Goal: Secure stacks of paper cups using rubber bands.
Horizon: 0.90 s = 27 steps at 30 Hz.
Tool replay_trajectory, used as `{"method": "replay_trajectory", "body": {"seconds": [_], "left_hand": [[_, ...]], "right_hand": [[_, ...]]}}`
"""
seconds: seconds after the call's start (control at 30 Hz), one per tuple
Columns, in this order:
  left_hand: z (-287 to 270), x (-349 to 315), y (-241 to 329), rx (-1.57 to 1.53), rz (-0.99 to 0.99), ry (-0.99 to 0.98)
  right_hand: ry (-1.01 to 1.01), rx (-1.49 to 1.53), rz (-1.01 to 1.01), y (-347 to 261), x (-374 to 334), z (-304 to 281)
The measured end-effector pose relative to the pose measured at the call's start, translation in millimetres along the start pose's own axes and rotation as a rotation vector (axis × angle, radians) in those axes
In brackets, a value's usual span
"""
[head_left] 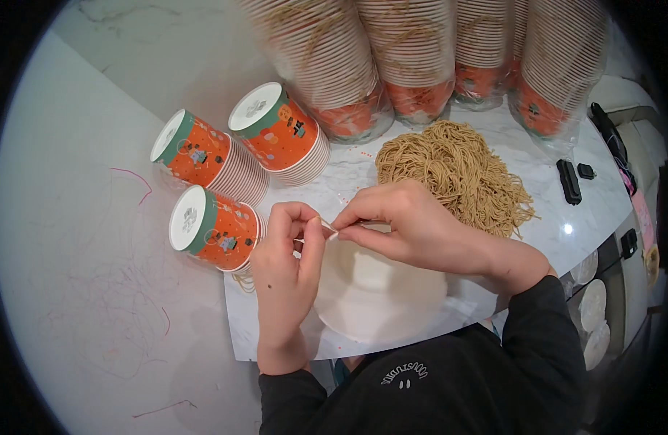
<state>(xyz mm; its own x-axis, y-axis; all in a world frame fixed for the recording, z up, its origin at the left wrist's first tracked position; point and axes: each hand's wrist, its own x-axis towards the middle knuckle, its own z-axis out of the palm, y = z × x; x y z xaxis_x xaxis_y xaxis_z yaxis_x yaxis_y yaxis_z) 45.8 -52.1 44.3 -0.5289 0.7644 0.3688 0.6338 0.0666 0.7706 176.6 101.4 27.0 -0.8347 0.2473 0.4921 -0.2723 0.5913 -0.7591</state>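
My left hand [287, 264] and my right hand [403, 221] meet in front of me, both closed in a pinch. Between their fingertips shows a small pale strip [334, 233]; its kind is too small to make out. Just below the fingers is a round white paper tub [381, 308], its pale inside facing up. Beyond my right hand lies a tangled heap of tan cord [453, 174]. Nearest to my left hand, a stack of orange and green paper tubs [221, 232] lies tipped over, with cord loops beneath it.
Two more tub stacks [196, 156] [279, 134] lean at the left. Tall plastic-wrapped tub stacks [316, 65] line the back of the marbled table [544, 148]. Two small black devices [568, 181] [585, 171] lie at the right. Beyond the table's right edge are white round objects [595, 304].
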Motion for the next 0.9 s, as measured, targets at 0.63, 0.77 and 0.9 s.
{"method": "replay_trajectory", "body": {"seconds": [0.63,0.77,0.9], "left_hand": [[-2,28,-48,-0.476,-0.235,-0.650],[-9,31,-50,-0.055,-0.106,-0.572],[7,28,-54,-0.418,-0.149,-0.842]], "right_hand": [[-0.378,0.098,-0.170,-6,2,-14],[-0.353,0.092,-0.116,-5,0,-16],[-0.416,-0.013,-0.146,-11,-4,-19]]}}
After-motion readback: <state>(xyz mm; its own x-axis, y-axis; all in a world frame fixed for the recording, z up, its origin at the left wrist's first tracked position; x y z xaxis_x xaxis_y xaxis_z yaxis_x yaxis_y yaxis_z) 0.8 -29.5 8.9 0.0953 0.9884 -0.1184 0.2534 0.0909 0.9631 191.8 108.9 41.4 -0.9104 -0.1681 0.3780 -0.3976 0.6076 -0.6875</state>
